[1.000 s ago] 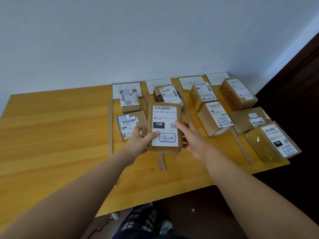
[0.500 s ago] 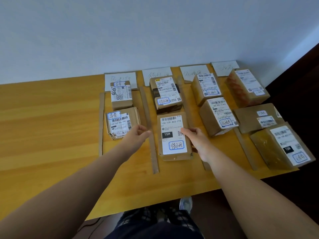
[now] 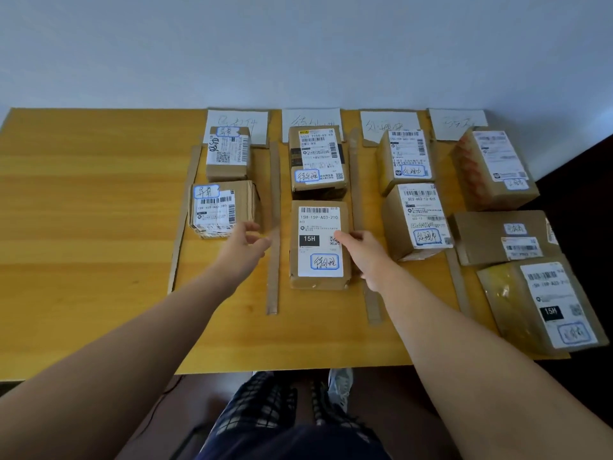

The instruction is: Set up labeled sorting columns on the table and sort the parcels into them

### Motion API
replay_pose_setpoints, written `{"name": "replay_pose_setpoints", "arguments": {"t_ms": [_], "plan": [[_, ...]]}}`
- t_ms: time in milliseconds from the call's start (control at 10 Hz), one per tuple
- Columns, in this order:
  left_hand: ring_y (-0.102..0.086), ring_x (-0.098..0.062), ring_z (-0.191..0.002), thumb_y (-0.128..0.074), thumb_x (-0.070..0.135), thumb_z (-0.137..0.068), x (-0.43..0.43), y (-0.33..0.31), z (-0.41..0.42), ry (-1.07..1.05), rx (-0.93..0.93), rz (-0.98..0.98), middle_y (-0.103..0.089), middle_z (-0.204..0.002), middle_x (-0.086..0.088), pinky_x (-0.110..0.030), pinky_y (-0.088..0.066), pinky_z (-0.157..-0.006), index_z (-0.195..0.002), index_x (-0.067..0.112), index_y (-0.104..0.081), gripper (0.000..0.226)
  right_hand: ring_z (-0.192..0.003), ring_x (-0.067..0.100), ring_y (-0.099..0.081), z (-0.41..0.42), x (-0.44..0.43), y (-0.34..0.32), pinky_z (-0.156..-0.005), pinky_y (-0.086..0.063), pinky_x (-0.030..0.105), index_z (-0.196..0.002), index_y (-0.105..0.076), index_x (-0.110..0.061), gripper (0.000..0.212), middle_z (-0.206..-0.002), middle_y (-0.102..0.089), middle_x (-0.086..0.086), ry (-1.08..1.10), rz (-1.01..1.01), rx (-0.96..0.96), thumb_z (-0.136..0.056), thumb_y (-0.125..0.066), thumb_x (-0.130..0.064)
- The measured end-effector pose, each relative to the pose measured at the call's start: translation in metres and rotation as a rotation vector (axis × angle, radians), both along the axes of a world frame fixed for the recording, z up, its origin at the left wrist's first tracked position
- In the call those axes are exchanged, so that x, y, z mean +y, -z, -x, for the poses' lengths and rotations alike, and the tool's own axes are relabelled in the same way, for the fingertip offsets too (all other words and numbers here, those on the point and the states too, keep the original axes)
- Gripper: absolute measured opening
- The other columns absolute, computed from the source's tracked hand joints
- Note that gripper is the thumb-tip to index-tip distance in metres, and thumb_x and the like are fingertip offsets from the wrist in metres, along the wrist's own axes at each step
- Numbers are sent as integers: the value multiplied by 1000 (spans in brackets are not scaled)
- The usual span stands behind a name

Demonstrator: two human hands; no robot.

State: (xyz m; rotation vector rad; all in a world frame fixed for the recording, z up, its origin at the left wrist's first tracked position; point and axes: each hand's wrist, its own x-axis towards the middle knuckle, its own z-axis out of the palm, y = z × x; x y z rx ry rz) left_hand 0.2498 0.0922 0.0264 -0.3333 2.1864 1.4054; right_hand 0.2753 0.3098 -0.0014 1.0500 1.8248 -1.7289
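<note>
A flat brown parcel marked 15H [image 3: 318,244] lies in the second column, in front of another parcel [image 3: 316,161]. My right hand [image 3: 363,257] rests against its right edge, fingers loose, holding nothing. My left hand [image 3: 243,247] hovers open over the cardboard divider strip [image 3: 273,260] to the parcel's left, apart from it. Paper labels [image 3: 237,122] head each column along the wall. Two parcels [image 3: 220,209] sit in the first column, two [image 3: 414,220] in the third, and three [image 3: 501,237] in the fourth.
The wooden table [image 3: 83,227] stretches to the left of the columns. The nearest parcel of the fourth column [image 3: 540,303] sits at the table's right front corner, close to the edge. My legs show below the front edge.
The 15H parcel went from held up in both hands to lying flat in the second column. My left hand let go and drew left; my right hand stays at its edge.
</note>
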Motion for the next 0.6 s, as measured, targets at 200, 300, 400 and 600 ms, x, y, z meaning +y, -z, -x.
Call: {"name": "replay_pose_setpoints", "arguments": {"t_ms": [200,300,400,600], "plan": [[-58,-14,-94,-55,27,-95,3,1,2,-3,-2,5,-56,-104,2,-41,-48,-93,-127,18,-41,36,-79,15,-64,16,-1,0,-63,-48,28,-132,-40,-12,52,-104,-66,4,-7,-81,24,-91,-61,-37],[-59,-18,-98,-55,27,-95,1,0,5,-3,3,5,-56,-106,1,-42,-48,-94,-128,18,-42,37,-84,18,-66,19,-6,2,-73,-54,33,-133,-39,-12,51,-107,-68,5,-1,-94,23,-93,-58,-37],[-59,-20,-102,-55,28,-95,1,-4,8,13,1,16,-57,-107,0,-42,-48,-95,-128,18,-42,37,-87,20,-67,20,-8,2,-78,-55,34,-132,-40,-11,50,-110,-68,8,-1,-92,16,-93,-58,-35],[-59,-22,-103,-54,27,-95,2,-11,9,10,16,14,-56,-106,0,-44,-48,-96,-128,17,-41,37,-94,18,-59,17,-5,-8,-67,-47,26,-135,-38,-10,52,-118,-65,8,-85,-212,66,-94,-56,-36]]}}
